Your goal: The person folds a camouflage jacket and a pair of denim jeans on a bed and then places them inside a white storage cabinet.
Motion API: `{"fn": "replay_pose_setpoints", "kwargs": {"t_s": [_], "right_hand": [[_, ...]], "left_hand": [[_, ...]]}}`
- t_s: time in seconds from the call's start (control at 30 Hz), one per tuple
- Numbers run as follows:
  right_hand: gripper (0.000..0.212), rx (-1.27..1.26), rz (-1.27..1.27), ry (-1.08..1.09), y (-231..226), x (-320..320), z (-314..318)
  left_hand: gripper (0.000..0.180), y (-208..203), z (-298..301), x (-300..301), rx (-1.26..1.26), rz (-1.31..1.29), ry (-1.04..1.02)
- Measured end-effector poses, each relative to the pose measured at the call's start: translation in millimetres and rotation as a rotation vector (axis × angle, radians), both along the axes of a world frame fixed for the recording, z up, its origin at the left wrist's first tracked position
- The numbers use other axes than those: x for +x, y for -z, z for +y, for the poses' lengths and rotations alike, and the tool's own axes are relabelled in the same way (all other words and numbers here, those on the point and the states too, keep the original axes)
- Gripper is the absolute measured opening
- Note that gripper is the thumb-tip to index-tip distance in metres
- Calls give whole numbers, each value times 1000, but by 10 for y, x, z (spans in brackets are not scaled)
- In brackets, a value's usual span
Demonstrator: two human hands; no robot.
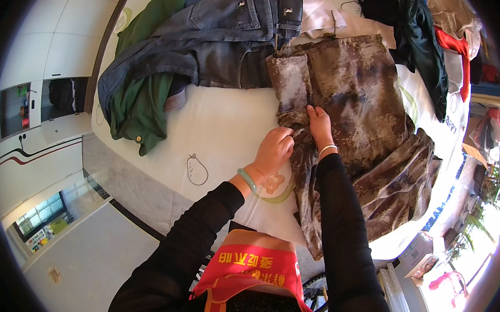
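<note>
A brown camouflage jacket or similar garment (369,100) lies spread on the bed, its lower right part bunched in folds. My left hand (273,150), with a green bangle at the wrist, pinches the garment's left edge. Just to its right, my right hand (320,128) grips the same cloth, thumb on top and a pale bracelet at the wrist. A folded flap or sleeve of the garment runs upward from between my hands. Dark grey jeans (210,48) lie to the left, their waistband touching the garment's top left corner. The fingertips of both hands are partly hidden in the cloth.
Under the jeans lies a green garment (137,117). The white printed bedsheet (224,118) covers the bed. More clothes, including a dark green garment (427,58) and a red one (460,48), are heaped at the far right. A box (418,255) stands beyond the bed's right side.
</note>
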State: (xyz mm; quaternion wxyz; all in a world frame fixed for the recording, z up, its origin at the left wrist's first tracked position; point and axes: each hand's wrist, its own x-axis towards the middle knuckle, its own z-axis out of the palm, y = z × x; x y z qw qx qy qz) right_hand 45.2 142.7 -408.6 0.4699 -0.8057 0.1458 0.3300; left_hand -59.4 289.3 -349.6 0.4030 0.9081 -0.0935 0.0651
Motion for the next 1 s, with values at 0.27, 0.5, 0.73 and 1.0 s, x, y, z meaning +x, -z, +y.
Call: {"fn": "replay_pose_setpoints", "kwargs": {"t_s": [0.27,0.5,0.73,1.0], "right_hand": [[40,125,-214,107,193,-97,-28],[50,287,-87,179,-196,126,-305],[23,744,-80,572,-900,5,-724],[37,768,-58,841,-492,-220,-1298]], "left_hand": [[18,247,209,118,-261,410,-171],[18,-214,-78,103,54,-133,169],[23,-437,-435,49,4,-163,184],[14,-31,-463,370,165,-143,312]]}}
